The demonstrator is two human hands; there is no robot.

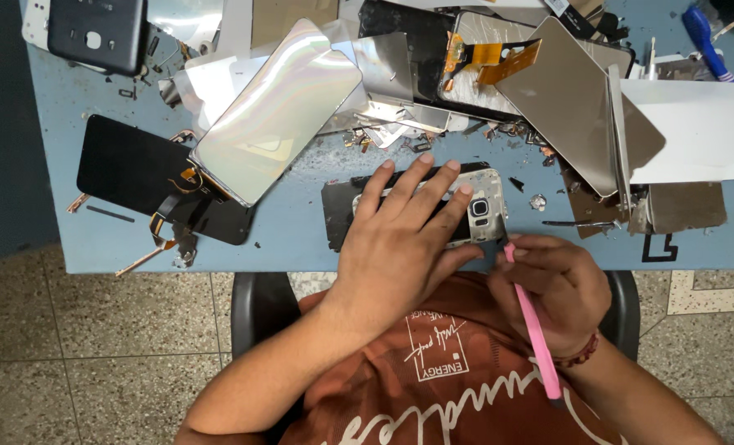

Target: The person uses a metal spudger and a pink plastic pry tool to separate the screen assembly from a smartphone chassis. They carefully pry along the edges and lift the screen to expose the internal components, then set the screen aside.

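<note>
My left hand lies flat with its fingers spread on a stripped phone frame near the front edge of the blue table. The frame's camera module shows at the hand's right. A black panel sticks out from under the frame on the left. My right hand grips a pink pry tool, whose tip touches the frame's lower right corner.
Phone parts cover the back of the table: an iridescent screen panel, a black screen with flex cable, a black back cover, metal plates, a white sheet, a blue-handled tool. Small debris lies scattered.
</note>
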